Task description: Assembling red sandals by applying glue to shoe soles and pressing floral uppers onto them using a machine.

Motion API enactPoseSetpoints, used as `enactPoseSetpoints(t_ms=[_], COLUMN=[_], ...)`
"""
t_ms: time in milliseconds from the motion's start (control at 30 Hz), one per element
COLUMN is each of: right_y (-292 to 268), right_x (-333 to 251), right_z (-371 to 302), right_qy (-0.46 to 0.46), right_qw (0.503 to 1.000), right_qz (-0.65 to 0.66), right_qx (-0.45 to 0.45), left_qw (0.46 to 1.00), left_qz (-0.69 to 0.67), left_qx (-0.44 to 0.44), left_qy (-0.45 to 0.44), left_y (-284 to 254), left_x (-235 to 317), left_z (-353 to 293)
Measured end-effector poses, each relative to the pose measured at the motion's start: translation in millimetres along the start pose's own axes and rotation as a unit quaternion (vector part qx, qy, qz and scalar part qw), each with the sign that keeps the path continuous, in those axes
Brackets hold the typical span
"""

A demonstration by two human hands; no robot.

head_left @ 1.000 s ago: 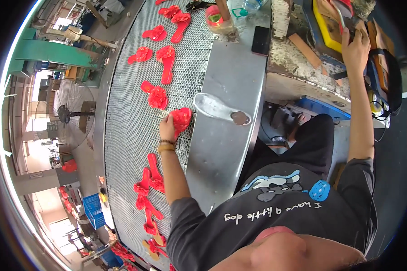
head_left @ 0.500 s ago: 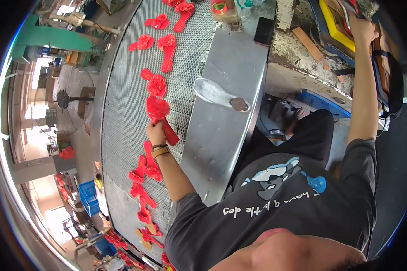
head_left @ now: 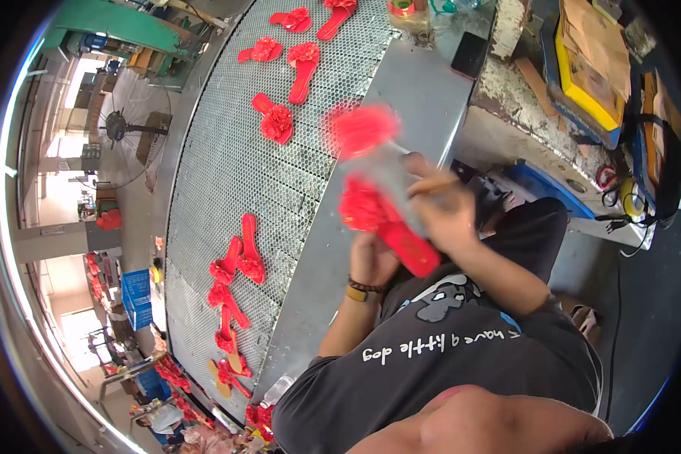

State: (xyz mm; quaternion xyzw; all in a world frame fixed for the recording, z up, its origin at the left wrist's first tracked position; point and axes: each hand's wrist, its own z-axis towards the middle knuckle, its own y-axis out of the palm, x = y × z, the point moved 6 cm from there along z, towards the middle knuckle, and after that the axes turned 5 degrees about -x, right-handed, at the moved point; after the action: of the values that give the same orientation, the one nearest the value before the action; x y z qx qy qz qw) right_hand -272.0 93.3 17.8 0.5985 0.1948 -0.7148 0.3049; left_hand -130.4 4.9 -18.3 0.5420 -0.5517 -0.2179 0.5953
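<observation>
A red slipper (head_left: 407, 244) with a big ruffled flower on its strap is gripped by my left hand (head_left: 372, 261), above the near edge of the metal bench. My right hand (head_left: 448, 213) is just beside it, fingers bent and smeared by motion; whether they hold anything cannot be made out. Beyond my hands, a blurred grey foot-shaped form (head_left: 390, 170) lies on the bench. At its far end hangs a smeared red shape (head_left: 365, 129), flower-like but too blurred to name.
Several red flowered slippers (head_left: 304, 69) lie along the honeycomb-patterned conveyor (head_left: 227, 166) at left. A black phone (head_left: 469, 55) rests at the bench's far end. On the right, a worn ledge (head_left: 518, 125) stands beside a yellow-edged tray (head_left: 594, 83) holding brown sheets.
My left hand has brought the slipper from the conveyor over the bench. My right hand has come from the tray to beside the slipper. A smeared red shape has appeared over the form's far end.
</observation>
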Motion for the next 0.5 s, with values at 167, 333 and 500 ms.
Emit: enactPoseSetpoints(t_ms=[167,333,500], right_y=[90,65,-23], right_x=[99,93,92], right_z=[-37,-17,26], right_qy=[0.016,-0.071,-0.019], right_qw=[0.972,0.925,0.954], right_qz=[0.0,-0.19,-0.299], right_qx=[-0.233,-0.322,0.015], left_qw=[0.901,0.797,0.765], left_qz=[0.123,0.196,0.204], left_qx=[0.306,0.434,0.4], left_qy=[0.281,0.372,0.462], left_y=[-179,-202,-157], left_x=[153,221,211], left_z=[-55,-127,-112])
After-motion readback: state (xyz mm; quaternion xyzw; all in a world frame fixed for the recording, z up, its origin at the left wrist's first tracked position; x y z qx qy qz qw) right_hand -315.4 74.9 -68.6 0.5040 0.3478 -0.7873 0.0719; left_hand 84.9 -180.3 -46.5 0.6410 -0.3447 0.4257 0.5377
